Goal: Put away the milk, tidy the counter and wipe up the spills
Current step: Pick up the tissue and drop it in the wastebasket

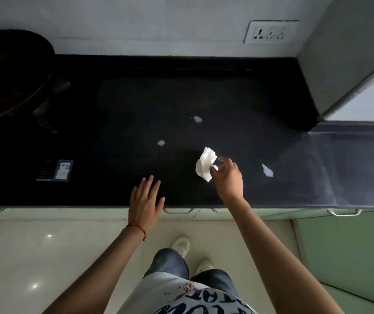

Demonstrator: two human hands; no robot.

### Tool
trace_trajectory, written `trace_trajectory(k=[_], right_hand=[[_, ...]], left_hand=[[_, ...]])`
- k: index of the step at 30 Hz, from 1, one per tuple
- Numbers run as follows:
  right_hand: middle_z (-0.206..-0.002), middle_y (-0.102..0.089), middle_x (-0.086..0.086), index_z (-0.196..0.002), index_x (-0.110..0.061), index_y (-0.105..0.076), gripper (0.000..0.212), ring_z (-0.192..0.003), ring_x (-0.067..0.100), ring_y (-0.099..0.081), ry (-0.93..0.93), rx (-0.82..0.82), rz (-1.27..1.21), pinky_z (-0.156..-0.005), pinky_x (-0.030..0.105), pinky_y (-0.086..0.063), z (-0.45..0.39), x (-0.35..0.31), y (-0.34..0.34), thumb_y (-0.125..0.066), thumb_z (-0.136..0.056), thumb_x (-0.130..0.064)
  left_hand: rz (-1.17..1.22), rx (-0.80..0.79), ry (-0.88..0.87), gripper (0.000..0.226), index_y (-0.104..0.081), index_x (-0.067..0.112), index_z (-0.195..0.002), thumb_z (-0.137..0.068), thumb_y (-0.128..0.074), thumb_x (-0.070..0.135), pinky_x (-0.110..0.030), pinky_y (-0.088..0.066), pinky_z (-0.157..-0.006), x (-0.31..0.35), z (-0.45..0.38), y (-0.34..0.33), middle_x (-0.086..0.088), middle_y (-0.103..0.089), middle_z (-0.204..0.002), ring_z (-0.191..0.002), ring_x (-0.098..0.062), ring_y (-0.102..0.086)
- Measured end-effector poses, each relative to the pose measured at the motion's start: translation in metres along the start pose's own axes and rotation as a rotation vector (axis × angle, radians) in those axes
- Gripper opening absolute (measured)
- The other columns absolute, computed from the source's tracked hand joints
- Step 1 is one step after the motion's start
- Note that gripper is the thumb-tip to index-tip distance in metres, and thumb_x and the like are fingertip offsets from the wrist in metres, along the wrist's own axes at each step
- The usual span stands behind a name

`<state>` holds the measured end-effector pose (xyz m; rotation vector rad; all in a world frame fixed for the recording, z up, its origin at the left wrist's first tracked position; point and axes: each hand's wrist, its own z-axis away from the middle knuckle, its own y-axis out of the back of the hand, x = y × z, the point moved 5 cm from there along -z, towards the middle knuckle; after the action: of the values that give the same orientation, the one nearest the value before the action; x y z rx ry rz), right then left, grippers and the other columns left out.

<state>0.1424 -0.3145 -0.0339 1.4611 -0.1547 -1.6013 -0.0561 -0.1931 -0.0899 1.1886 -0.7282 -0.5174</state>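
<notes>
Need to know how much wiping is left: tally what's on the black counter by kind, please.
White spills: 3
Crumpled white tissue: 1, pinched by the right hand
Blue card: 1
Dark pan: 1, on the stove
Total: 6

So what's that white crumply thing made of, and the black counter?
The white wad pinched by the right hand looks like tissue or paper towel: thin, matte, creased. The counter looks like polished dark stone, maybe granite: it is glossy and reflects light at its right end. I can't be sure.
</notes>
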Motion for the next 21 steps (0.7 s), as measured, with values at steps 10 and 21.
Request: trace_trajectory(k=[10,21], right_hand=[[-0.115,-0.056,0.012,-0.113,-0.006,-0.053,0.029,-0.097,0.030,-0.057,-0.001,-0.047,0.331,-0.067,0.031,-0.040,-0.027,0.006,-0.034,-0.044,-0.090,-0.022],[-0.060,-0.042,-0.009,-0.057,-0.026,-0.040,0.035,-0.056,0.004,-0.047,-0.002,0.290,-0.071,-0.052,0.008,-0.035,0.028,0.046,0.033,-0.061,-0.083,-0.013]], left_hand=[[0.006,-0.035,-0.012,0.055,-0.049,0.015,-0.127,-0.094,-0.018,0.046,-0.052,-0.039,-0.101,-0.005,-0.004,-0.007,-0.012,-0.051,-0.137,-0.128,-0.032,-0.046],[0.098,0.011,-0.149,0.050,-0.056,0.010,-0.119,-0.080,-0.038,0.036,-0.059,-0.034,-0.101,0.012,-0.020,-0.007,-0.020,-0.051,-0.134,-0.125,-0.039,-0.047]])
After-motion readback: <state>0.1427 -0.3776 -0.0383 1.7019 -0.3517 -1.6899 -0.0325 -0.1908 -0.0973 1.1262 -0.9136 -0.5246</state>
